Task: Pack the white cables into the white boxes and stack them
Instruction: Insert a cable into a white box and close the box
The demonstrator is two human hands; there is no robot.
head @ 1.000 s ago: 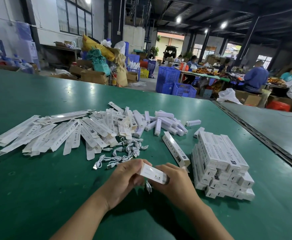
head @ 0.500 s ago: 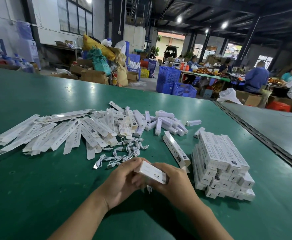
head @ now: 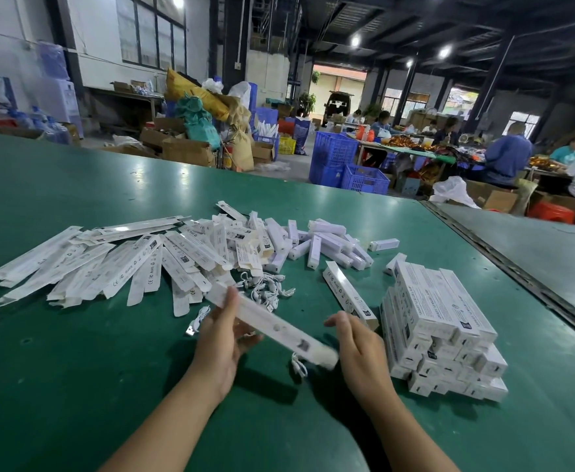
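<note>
A long white box (head: pixel 272 323) is held above the green table (head: pixel 75 369) by the left hand (head: pixel 219 338). The thumb is laid over the box's top face near its far end and the fingers are curled beneath it, so the grip sits toward the far-left end. The rest of the box slants down to the right, and its near end is blurred by motion.

The right hand (head: pixel 359 345) is kept just beside that near end with its fingers loosely extended, and nothing is gripped by it. Whether the box end touches its palm cannot be told.

One white cable (head: pixel 299 366) is seen on the table under the box's near end, between the two wrists. A heap of cables (head: pixel 267 287) lies just beyond the left hand.

A stack of boxes (head: pixel 442 321) is piled toward the table's right edge, close to the right hand. A single box (head: pixel 345 292) lies flat between the stack and the heap. Flat boxes (head: pixel 75 267) are spread toward the left side, and short white pieces (head: pixel 330 240) are scattered farther back.
</note>
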